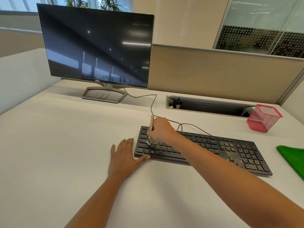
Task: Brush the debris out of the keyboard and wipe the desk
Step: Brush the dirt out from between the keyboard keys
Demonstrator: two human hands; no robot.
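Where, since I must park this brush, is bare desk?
Bare desk lies left of the left hand, before the monitor stand. Crowded: right side, between keyboard, red mesh pen holder and green cloth.

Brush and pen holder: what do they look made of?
The brush in the right hand has a pale tan, matte handle, likely bare wood, though light plastic is possible. The pen holder is red mesh, probably painted metal wire: a fine grid shows across its walls.
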